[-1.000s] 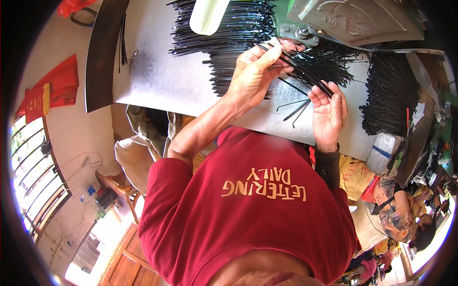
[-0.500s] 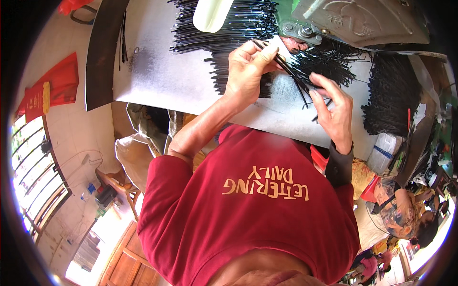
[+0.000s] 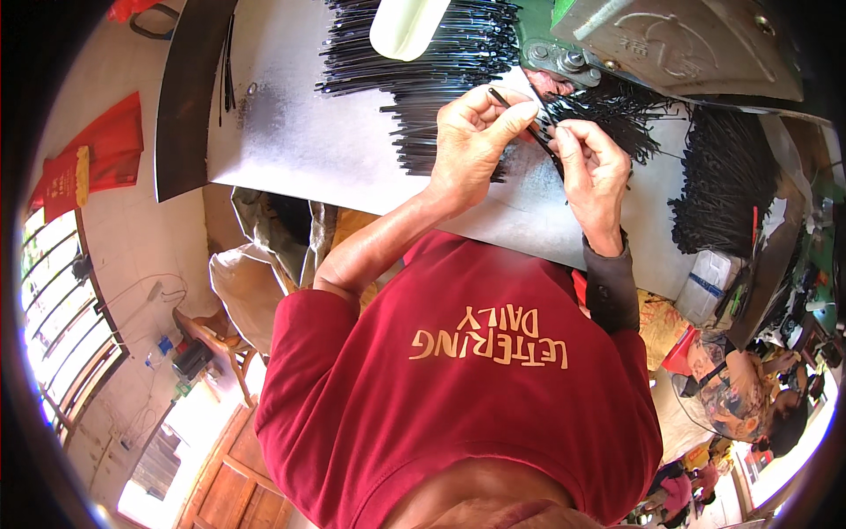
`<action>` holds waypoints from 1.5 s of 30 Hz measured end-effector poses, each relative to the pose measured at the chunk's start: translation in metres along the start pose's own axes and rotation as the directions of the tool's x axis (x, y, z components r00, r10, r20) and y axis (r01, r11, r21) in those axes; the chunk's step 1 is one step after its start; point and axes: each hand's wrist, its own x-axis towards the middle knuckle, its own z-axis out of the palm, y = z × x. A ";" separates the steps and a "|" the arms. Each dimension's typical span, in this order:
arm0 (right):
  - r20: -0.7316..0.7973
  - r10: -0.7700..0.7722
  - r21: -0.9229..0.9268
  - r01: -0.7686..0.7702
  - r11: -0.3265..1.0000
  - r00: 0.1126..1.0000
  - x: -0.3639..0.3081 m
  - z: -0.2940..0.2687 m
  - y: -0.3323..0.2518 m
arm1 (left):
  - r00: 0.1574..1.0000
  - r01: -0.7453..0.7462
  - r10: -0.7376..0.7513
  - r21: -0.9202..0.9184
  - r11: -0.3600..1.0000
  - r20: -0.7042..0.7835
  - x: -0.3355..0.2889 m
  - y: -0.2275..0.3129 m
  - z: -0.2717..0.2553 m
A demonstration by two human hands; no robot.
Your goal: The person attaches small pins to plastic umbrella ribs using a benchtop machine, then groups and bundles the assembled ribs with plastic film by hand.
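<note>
My left hand (image 3: 480,145) pinches a few thin black rods (image 3: 497,96) between thumb and fingers, their tips sticking out past the thumb. At their other end, my right hand (image 3: 597,176) closes thumb and fingertips on the same rods, which slant down between the hands. Just left of my left hand, long black rods lie side by side in a thick row (image 3: 414,48), with shorter ones below. Beyond my right hand spreads a loose heap of black rods (image 3: 626,110). How many rods each hand grips is hard to make out.
A green and grey machine (image 3: 679,48) with a bolted metal piece (image 3: 564,62) stands at the far right of the metal-topped table (image 3: 291,167). A pale trough (image 3: 407,31) lies over the row. Farther right are a dense black bundle (image 3: 723,185) and a plastic box (image 3: 708,284).
My right hand has moved left and up toward my left hand, and its spread fingers have closed on the rods. The fanned rods now sit closer together.
</note>
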 end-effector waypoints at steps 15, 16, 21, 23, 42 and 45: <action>-0.035 -0.104 -0.078 0.101 0.992 0.994 0.002 0.005 0.004 | 0.993 -0.062 0.066 0.035 0.997 -0.094 0.006 -0.011 0.000; -0.034 -0.102 -0.077 0.099 0.992 0.994 0.002 0.006 0.003 | 0.992 -0.093 0.098 0.066 0.993 -0.077 0.007 -0.011 0.001; -0.039 -0.116 -0.095 0.112 0.989 0.992 0.002 0.008 0.004 | 0.993 -0.084 0.092 0.104 0.991 -0.075 0.008 -0.005 0.006; -0.030 -0.100 -0.092 0.097 0.991 0.995 0.002 0.008 0.001 | 0.989 -0.105 0.116 0.119 0.987 -0.089 0.010 -0.009 0.001; -0.002 -0.201 -0.056 0.201 0.978 0.980 0.001 0.011 -0.001 | 0.999 -0.054 0.054 0.078 0.995 0.006 0.027 0.002 -0.007; -0.041 -0.156 -0.009 0.155 0.988 0.987 0.000 0.012 0.000 | 0.998 0.007 -0.011 0.064 0.998 0.069 0.031 0.001 -0.005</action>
